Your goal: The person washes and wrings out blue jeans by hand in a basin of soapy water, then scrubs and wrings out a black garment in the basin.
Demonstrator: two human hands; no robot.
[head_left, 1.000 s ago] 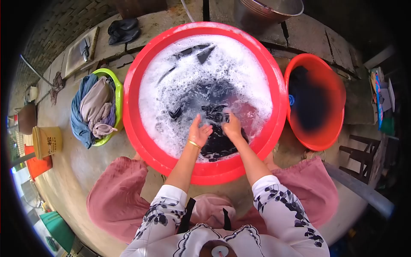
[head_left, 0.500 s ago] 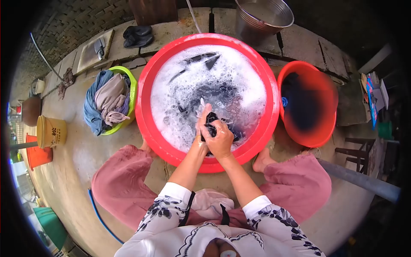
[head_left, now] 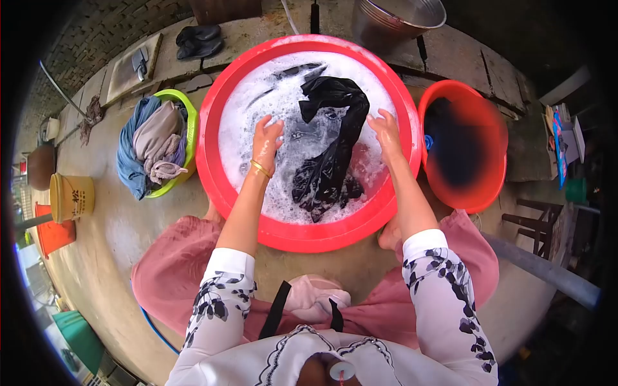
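A wet black garment (head_left: 335, 148) lies bunched and twisted in sudsy water, partly above the surface, inside a large red basin (head_left: 211, 167). To its left, my left hand (head_left: 266, 143) hovers over the foam with fingers apart and nothing in it. On the other side, my right hand (head_left: 386, 134) is raised near the basin's right part, close to the garment's bend but apart from it, fingers spread. More dark cloth (head_left: 296, 71) pokes through the suds at the far side.
Left of the basin stands a green tub (head_left: 192, 122) heaped with clothes (head_left: 154, 138). An orange-red tub (head_left: 492, 183) with dark contents, partly blurred, stands at right. A metal bucket (head_left: 399, 19), dark shoes (head_left: 199, 42) and a cleaver (head_left: 140, 63) are at the back.
My hands have let go of the black garment and moved apart, left and right. The garment now lies stretched out across the suds instead of bunched between them.
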